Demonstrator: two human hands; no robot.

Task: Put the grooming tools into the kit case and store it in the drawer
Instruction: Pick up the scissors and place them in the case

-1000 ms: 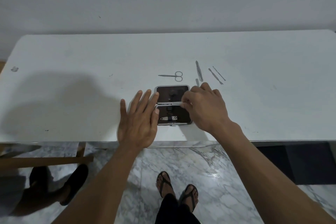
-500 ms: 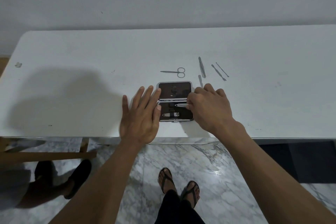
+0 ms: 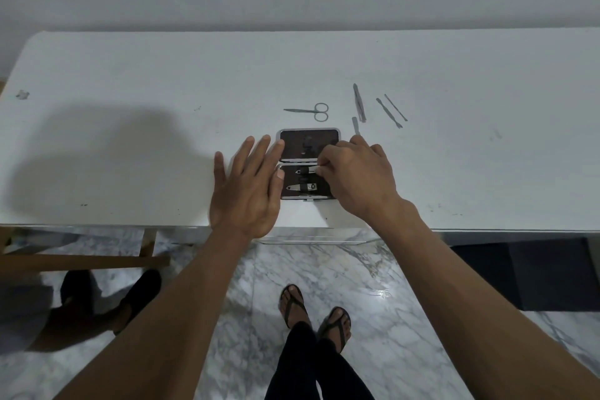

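Two tools now sit in the near half of the open kit case (image 3: 308,166): the nail clipper (image 3: 300,187), and a slim tool (image 3: 306,170) that a second ago lay at the hinge, pinched by the right hand (image 3: 358,177). Left hand (image 3: 248,187) stays flat, fingers spread, against the case's left side, close to the table's (image 3: 130,140) near edge. Scissors (image 3: 311,111) and four loose tools (image 3: 358,102) lie behind; bare room toward both ends.

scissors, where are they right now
In the head view the scissors lie loose on the white table, just beyond the open kit case, left of the other loose tools.
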